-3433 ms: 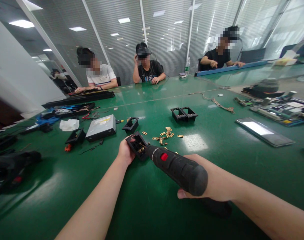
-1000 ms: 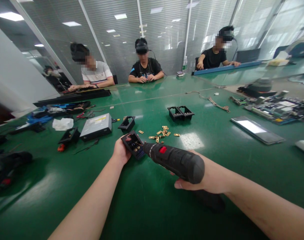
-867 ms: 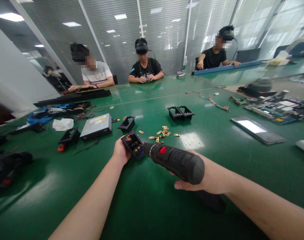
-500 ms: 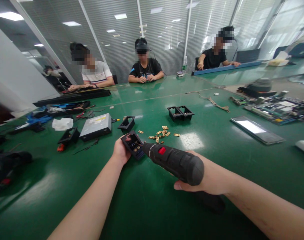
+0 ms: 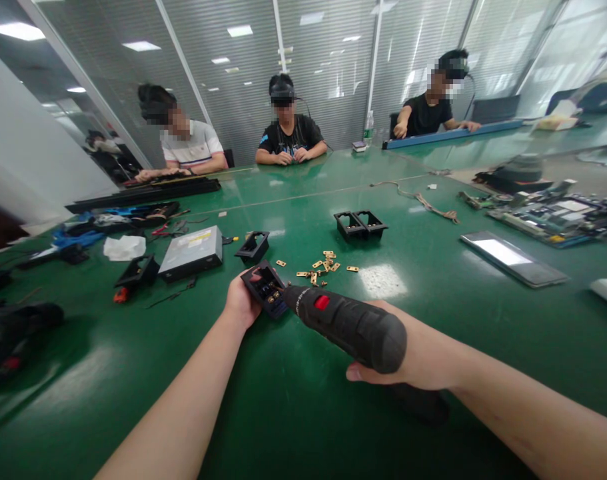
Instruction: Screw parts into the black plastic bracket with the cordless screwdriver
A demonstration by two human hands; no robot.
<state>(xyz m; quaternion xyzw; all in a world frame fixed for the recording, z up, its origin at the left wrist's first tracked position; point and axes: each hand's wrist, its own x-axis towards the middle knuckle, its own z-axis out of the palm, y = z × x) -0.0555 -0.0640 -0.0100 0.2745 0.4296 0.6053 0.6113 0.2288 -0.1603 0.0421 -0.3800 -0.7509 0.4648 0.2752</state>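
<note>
My left hand (image 5: 242,303) is closed around the left side of a black plastic frame (image 5: 266,288), tilted so its hollow inside faces me. Brass-coloured parts show within it. Wrapped around the handle of a black cordless drill (image 5: 346,325) with a red switch is my right hand (image 5: 408,360). The drill's nose points left into the frame; whether its tip touches a screw cannot be made out. Just beyond lie several small brass plates (image 5: 317,265) in a loose pile. Another black frame (image 5: 253,248) stands behind my left hand, and a double black frame (image 5: 360,227) sits farther right.
A silver disc drive (image 5: 192,253), a crumpled tissue (image 5: 124,248) and a black frame (image 5: 138,271) lie to the left. At right are a dark phone-like slab (image 5: 513,260) and circuit boards (image 5: 563,213). Three people sit across the green table (image 5: 293,413).
Almost nothing differs. The drill and the frame have shifted very slightly, and both hands keep their hold.
</note>
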